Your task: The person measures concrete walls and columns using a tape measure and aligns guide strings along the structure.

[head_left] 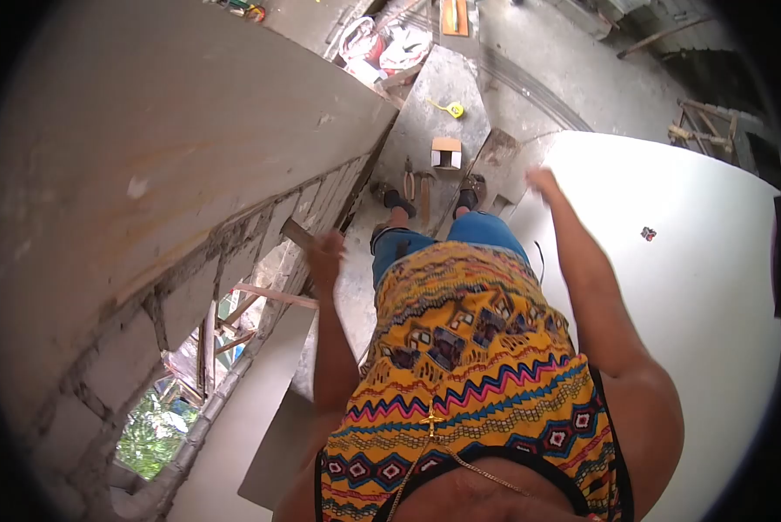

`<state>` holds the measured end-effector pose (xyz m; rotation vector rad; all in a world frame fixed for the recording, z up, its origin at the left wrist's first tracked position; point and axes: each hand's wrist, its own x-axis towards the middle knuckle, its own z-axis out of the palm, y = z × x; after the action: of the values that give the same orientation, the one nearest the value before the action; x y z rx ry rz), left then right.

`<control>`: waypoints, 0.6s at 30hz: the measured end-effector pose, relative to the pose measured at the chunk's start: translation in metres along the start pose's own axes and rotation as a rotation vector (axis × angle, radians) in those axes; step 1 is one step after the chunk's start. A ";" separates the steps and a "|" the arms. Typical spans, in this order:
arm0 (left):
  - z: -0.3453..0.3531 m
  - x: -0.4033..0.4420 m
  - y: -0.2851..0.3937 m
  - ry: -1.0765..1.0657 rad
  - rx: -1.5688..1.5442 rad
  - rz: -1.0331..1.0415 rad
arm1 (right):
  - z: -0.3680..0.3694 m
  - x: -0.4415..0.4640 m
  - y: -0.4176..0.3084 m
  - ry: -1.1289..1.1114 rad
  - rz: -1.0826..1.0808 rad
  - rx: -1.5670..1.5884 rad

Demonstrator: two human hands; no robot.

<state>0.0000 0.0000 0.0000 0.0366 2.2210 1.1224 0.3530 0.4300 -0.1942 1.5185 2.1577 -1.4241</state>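
Note:
My left hand (325, 258) is closed around a short grey-brown bar (297, 233), which sticks out toward the unfinished wall; its exact kind is unclear. My right hand (543, 184) is near the edge of the large white panel (669, 287). Its fingers are blurred, so I cannot tell what they hold, if anything. By my feet lie pliers (410, 181) and a tool with a brown handle (425, 196). Just beyond stands an open small cardboard box (446, 155), and farther off is a yellow tape measure (454, 110).
To the left rises a grey wall (190, 122) with exposed blocks and a rough opening. I stand on a narrow grey platform (443, 78). Past it are white sacks (399, 48), an orange float (453, 17) and a wooden frame (704, 126). A small dark fitting (648, 233) sits on the white panel.

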 end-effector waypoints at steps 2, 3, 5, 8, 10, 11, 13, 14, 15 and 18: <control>0.016 -0.047 -0.091 -0.151 0.275 0.008 | 0.027 -0.121 0.010 -0.206 0.574 -0.059; 0.011 -0.038 -0.125 -0.170 0.379 -0.025 | 0.061 -0.127 -0.002 -0.331 0.633 -0.014; 0.014 -0.042 -0.179 -0.165 0.369 -0.112 | 0.073 -0.162 0.004 -0.257 0.625 0.104; 0.029 -0.032 -0.166 -0.073 0.519 -0.134 | 0.113 -0.135 0.065 -0.204 0.386 -0.048; 0.046 -0.011 -0.132 -0.001 0.585 -0.102 | 0.113 -0.089 0.016 -0.241 0.360 -0.106; 0.050 -0.001 -0.128 0.033 0.571 -0.130 | 0.120 -0.061 0.010 -0.248 0.269 -0.126; 0.064 0.015 -0.119 0.052 0.580 -0.132 | 0.148 0.007 0.008 -0.256 0.258 -0.023; 0.071 0.024 -0.120 0.031 0.639 -0.003 | 0.160 0.041 0.001 -0.219 0.222 0.018; 0.079 0.034 -0.126 0.003 0.693 0.131 | 0.175 0.075 -0.001 -0.166 0.184 0.020; 0.103 0.055 -0.153 -0.115 0.814 0.146 | 0.210 0.173 -0.001 -0.099 0.101 0.031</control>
<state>0.0519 -0.0077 -0.1851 0.5915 2.4433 0.2076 0.1905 0.3858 -0.4072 1.5105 1.9829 -1.4728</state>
